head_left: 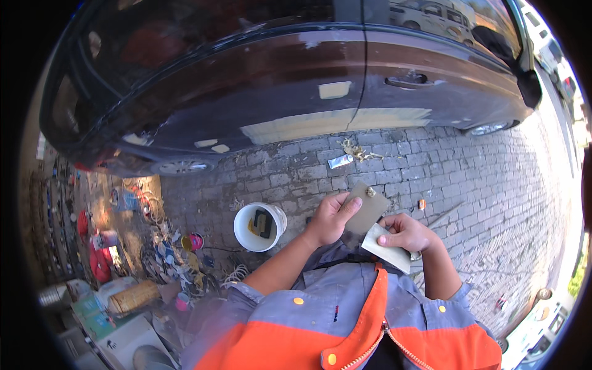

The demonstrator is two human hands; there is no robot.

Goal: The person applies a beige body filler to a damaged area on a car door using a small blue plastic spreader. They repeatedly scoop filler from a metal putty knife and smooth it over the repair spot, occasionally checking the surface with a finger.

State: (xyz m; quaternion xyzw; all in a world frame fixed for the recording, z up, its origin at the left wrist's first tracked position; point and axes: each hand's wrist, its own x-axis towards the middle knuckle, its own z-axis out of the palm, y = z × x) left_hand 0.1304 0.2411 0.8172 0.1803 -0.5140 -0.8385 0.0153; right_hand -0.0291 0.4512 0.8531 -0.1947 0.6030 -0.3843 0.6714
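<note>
My left hand (328, 220) grips a flat grey-beige board (364, 213), its thumb pressed on top. A small lump of pale paste (370, 192) sits near the board's far edge. Close beside it, my right hand (408, 235) is closed on a thin, pale, flat spreader (387, 254), with the thumb on its face. Spreader and paste are apart. Beyond both hands stands a dark brown car (277, 86). Its lower doors carry a long beige filler patch (296, 126), and a smaller filler patch (335, 90) lies higher up.
Left of my hands, a white bucket (280, 229) holds dark and yellow blocks. A blue-and-white tube (340, 161) and dry scraps (356, 150) lie on the brick paving (308, 179) near the car. Tins, cords and clutter fill the left side; a white vehicle (546, 330) is at lower right.
</note>
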